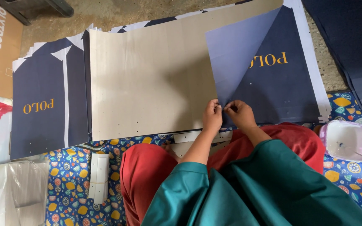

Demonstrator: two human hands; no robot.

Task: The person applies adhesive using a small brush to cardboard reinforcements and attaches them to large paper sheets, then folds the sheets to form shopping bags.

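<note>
- Rough concrete floor fills the top of the view, and nearer the person it is covered by a blue mat printed with fruit slices.
- One large sheet of bare grey card lies flat in the middle, with small punched holes along its near edge.
- One navy printed sheet with gold lettering lies partly over the card's right end; its paler folded flap comes down to a point near the hands.
- One stack of similar navy sheets lies to the left, its white edges fanned out.
- Both hands rest at the near edge of the navy printed sheet, close together and almost touching.
- Left hand: fingers curled in, thumb and forefinger pinching the sheet's corner where it meets the grey card.
- Right hand: fingers likewise bent, tips nipped on the same edge just beside the left.
- One small white tub with a lilac rim stands to the right on the mat.
- Several white card strips lie by the left knee; their exact number cannot be told.
</note>
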